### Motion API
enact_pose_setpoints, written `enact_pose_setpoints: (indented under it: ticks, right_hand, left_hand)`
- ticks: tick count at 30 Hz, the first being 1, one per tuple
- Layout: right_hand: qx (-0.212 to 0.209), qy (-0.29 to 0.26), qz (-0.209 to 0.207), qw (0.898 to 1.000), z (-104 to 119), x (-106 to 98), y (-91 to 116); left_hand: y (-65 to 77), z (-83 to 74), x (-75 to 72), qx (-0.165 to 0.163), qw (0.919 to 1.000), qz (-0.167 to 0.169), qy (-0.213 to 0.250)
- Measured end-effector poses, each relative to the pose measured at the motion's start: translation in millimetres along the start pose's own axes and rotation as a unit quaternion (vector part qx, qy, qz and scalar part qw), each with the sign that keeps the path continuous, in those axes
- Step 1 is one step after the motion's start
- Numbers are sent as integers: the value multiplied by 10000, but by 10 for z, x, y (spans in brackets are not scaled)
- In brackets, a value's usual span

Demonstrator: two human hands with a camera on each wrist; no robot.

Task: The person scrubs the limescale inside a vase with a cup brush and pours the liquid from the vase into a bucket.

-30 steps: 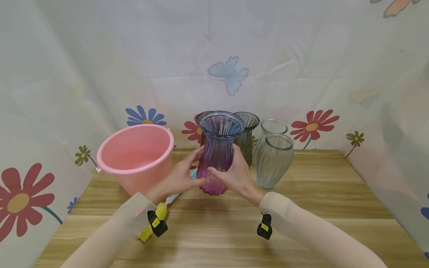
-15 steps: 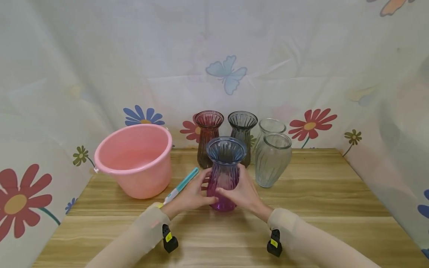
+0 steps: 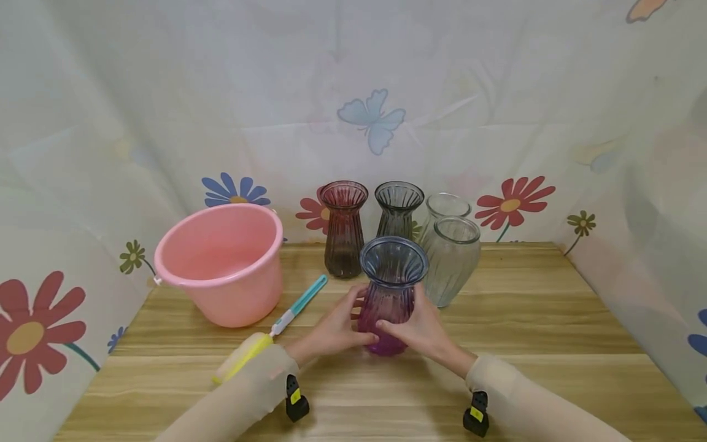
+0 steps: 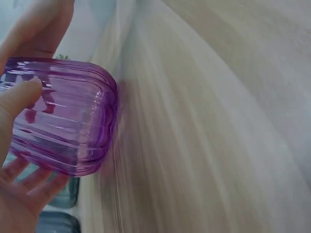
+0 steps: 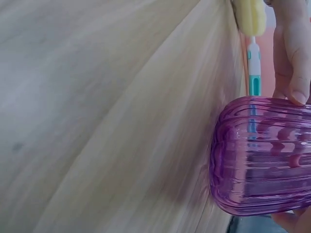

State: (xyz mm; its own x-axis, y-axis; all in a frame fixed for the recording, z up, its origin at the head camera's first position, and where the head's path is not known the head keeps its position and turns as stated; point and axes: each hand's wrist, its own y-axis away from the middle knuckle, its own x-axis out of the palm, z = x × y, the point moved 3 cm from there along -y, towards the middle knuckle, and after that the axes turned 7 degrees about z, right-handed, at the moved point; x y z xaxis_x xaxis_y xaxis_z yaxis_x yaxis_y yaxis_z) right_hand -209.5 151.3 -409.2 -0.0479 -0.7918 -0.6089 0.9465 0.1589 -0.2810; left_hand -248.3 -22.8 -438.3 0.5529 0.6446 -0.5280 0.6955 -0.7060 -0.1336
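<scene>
Both hands hold a ribbed glass vase [image 3: 391, 294], blue at its flared rim and fading to purple-pink at the base. My left hand [image 3: 336, 328] grips its left side, thumb in front and fingers round the back. On the other side my right hand [image 3: 428, 331] curls round the lower body, its thumb across the front. Upright, the vase has its purple base [image 4: 73, 126] close to the wooden tabletop in the left wrist view. A sponge bottle brush [image 3: 301, 304] with a teal and white handle lies left of the hands, its yellow head partly behind the left sleeve.
A pink bucket [image 3: 262, 282] stands on the left of the wooden table [image 3: 552, 319]. Behind the held vase are a reddish vase [image 3: 343, 239], a grey vase [image 3: 396, 215] and two clear vases, the nearer clear vase [image 3: 455, 264] to the right. Flowered cloth hangs around.
Both hands have brought the blue-purple vase down and toward me, then a little right. The reddish vase and the whole brush handle have come into sight.
</scene>
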Motion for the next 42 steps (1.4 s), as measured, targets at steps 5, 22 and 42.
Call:
enact_pose_setpoints:
  ticks: [5,22,42]
  right_hand:
    - [-17,86,40,10000,-69,-152,140]
    - [637,532,-412,9957,-429,-829,671]
    - [1394,1221,-811,9793,-1058,-1550,389]
  left_hand:
    - [2,-62,70,135,9984,114,-546]
    - [212,-9,-214,-345,9969,-319,-630]
    - [268,125,-230,-391,9967,-350,-612]
